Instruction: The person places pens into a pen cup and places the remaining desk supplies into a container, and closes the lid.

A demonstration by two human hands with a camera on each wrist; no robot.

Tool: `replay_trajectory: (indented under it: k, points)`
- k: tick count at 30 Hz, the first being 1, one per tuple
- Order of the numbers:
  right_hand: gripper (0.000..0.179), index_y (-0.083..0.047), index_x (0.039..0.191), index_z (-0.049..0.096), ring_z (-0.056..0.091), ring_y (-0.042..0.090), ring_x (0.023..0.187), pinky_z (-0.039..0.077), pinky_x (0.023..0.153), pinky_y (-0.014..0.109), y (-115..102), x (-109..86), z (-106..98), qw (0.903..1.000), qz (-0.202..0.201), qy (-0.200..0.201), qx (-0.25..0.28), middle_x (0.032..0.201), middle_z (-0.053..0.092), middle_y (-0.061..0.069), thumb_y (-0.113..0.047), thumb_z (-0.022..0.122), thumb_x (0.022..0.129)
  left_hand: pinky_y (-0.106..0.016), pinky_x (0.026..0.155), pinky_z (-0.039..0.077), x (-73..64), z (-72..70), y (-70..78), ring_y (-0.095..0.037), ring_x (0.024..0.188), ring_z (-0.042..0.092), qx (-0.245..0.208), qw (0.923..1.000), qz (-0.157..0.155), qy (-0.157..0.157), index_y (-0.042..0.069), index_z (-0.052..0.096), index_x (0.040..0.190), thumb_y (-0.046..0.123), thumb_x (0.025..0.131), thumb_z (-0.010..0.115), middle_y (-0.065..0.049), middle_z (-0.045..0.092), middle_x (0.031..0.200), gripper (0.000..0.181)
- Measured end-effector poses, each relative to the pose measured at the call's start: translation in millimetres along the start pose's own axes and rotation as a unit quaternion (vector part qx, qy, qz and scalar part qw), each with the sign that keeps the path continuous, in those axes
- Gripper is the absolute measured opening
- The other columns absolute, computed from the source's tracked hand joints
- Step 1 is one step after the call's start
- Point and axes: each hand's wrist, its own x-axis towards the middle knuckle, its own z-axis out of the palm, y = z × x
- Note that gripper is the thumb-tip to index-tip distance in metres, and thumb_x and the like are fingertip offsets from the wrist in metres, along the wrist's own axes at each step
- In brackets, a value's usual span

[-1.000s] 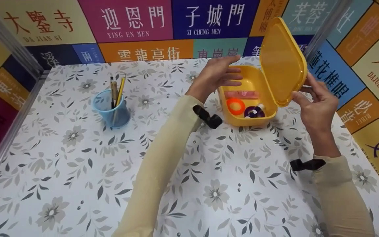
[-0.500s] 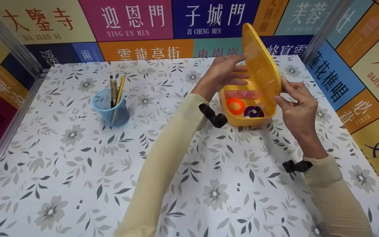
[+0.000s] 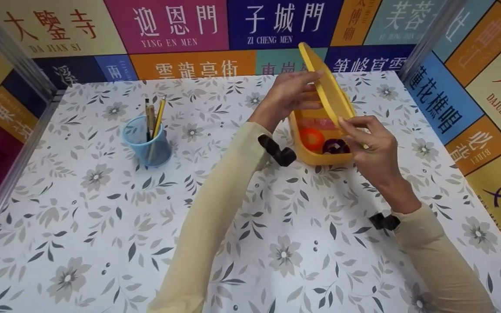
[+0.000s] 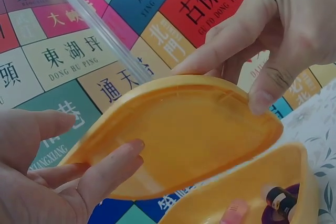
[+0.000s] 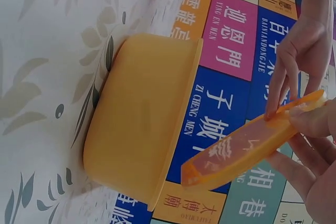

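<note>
My right hand point(image 3: 374, 152) pinches the edge of a yellow lid point(image 3: 335, 95), thumb on one face and fingers on the other. The lid slants above an uncovered yellow plastic box point(image 3: 320, 160). My left hand point(image 3: 287, 98) is at the lid's left side, fingers extended; in the left wrist view those straight fingers overlap the lid's inner face, with the thumb apart. Inside the box lie an orange ring point(image 3: 303, 134), a dark purple ring point(image 3: 330, 147) and a pink flat piece point(image 3: 313, 123). A small black cylinder point(image 4: 281, 200) lies against the purple ring. The lid hides the box's far right part.
A light blue mesh pen cup point(image 3: 150, 152) with a yellow pencil point(image 3: 159, 117) and other slim sticks stands left on the flower-patterned tabletop point(image 3: 115, 226). Panels with large characters point(image 3: 168, 26) wall the back and sides.
My right hand has swung the lid leftward and lower over the box, moving left with it. My left hand has stayed nearly in place, and the lid now overlaps its fingers.
</note>
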Motion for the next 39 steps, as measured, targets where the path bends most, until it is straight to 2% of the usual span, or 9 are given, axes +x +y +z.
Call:
replay_trajectory:
  k: [6, 12, 15, 21, 25, 28, 31, 35, 39]
  points:
    - [0.037, -0.016, 0.121, 0.072, 0.067, 0.026, 0.101, 0.047, 0.096, 0.006, 1, -3.2, 1, 0.9975, -0.034, -0.004, -0.062, 0.104, 0.069, 0.014, 0.005, 0.068, 0.090, -0.031, 0.076, 0.064, 0.5, -4.6, -2.3, -0.021, 0.083, 0.077, -0.005, 1.0000, 0.002, -0.003, 0.013, 0.069, 0.113, 0.027, 0.096, 0.068, -0.005, 0.077, 0.099, 0.022]
    - [0.039, -0.017, 0.119, 0.073, 0.070, 0.031, 0.095, 0.045, 0.093, 0.003, 5, -7.5, 2, 0.9898, -0.088, -0.007, -0.112, 0.102, 0.070, 0.015, 0.007, 0.068, 0.089, -0.029, 0.076, 0.063, 2.7, -8.2, -7.7, -0.021, 0.084, 0.078, -0.010, 0.9999, -0.004, -0.001, 0.011, 0.069, 0.114, 0.019, 0.095, 0.070, -0.006, 0.077, 0.099, 0.021]
    - [0.041, -0.018, 0.118, 0.074, 0.070, 0.032, 0.092, 0.047, 0.092, 0.005, 6, -8.4, 1, 0.9863, -0.102, -0.004, -0.130, 0.102, 0.071, 0.015, 0.009, 0.067, 0.088, -0.030, 0.075, 0.063, 4.7, -9.8, -11.1, -0.022, 0.084, 0.078, -0.012, 0.9999, -0.002, 0.003, 0.010, 0.070, 0.114, 0.012, 0.094, 0.069, -0.008, 0.077, 0.099, 0.020]
    - [0.042, -0.019, 0.123, 0.072, 0.070, 0.034, 0.098, 0.055, 0.092, 0.022, 7, -6.2, -5, 0.9835, -0.106, -0.032, -0.144, 0.108, 0.071, 0.015, 0.006, 0.068, 0.089, -0.029, 0.074, 0.063, 8.1, -11.5, -13.3, -0.022, 0.081, 0.078, -0.009, 0.9994, -0.015, 0.029, 0.012, 0.067, 0.117, 0.012, 0.093, 0.071, -0.006, 0.077, 0.097, 0.024]
    - [0.047, -0.013, 0.123, 0.072, 0.068, 0.032, 0.105, 0.052, 0.097, 0.014, 8, -0.3, -13, 0.9886, -0.106, -0.043, -0.097, 0.114, 0.068, 0.019, 0.012, 0.070, 0.083, -0.029, 0.072, 0.063, 8.8, -14.8, -14.7, -0.021, 0.080, 0.078, -0.004, 0.9992, -0.008, 0.039, 0.016, 0.059, 0.128, 0.013, 0.092, 0.072, -0.005, 0.077, 0.096, 0.039]
    - [0.048, -0.008, 0.120, 0.074, 0.065, 0.026, 0.112, 0.048, 0.100, 0.009, 10, 7.3, -19, 0.9946, -0.093, -0.019, -0.043, 0.116, 0.067, 0.021, 0.017, 0.070, 0.080, -0.030, 0.071, 0.063, 8.4, -19.1, -16.7, -0.021, 0.081, 0.078, -0.007, 0.9992, 0.010, 0.039, 0.016, 0.053, 0.136, 0.013, 0.091, 0.073, -0.007, 0.077, 0.096, 0.049]
    - [0.044, -0.008, 0.120, 0.073, 0.062, 0.012, 0.114, 0.048, 0.101, 0.011, 15, 14.4, -24, 0.9973, -0.064, 0.005, -0.036, 0.116, 0.067, 0.020, 0.014, 0.071, 0.082, -0.029, 0.068, 0.063, 8.4, -22.8, -19.1, -0.022, 0.084, 0.078, -0.011, 0.9988, 0.026, 0.039, 0.016, 0.050, 0.139, 0.012, 0.091, 0.073, -0.008, 0.077, 0.097, 0.053]
    - [0.036, -0.008, 0.119, 0.074, 0.059, -0.003, 0.108, 0.050, 0.095, 0.009, 22, 21.0, -29, 0.9989, 0.005, 0.034, -0.030, 0.111, 0.068, 0.013, 0.007, 0.070, 0.087, -0.028, 0.065, 0.062, 8.1, -26.9, -21.2, -0.023, 0.088, 0.077, -0.016, 0.9985, 0.036, 0.039, 0.016, 0.048, 0.139, 0.012, 0.091, 0.073, -0.009, 0.077, 0.098, 0.055]
    - [0.029, -0.008, 0.119, 0.074, 0.061, -0.002, 0.104, 0.053, 0.089, 0.009, 32, 25.6, -30, 0.9936, 0.092, 0.065, -0.002, 0.107, 0.066, -0.008, -0.001, 0.064, 0.093, -0.029, 0.069, 0.063, 8.2, -31.4, -21.5, -0.022, 0.087, 0.077, -0.023, 0.9980, 0.038, 0.044, 0.018, 0.048, 0.138, 0.012, 0.090, 0.074, -0.008, 0.077, 0.098, 0.055]
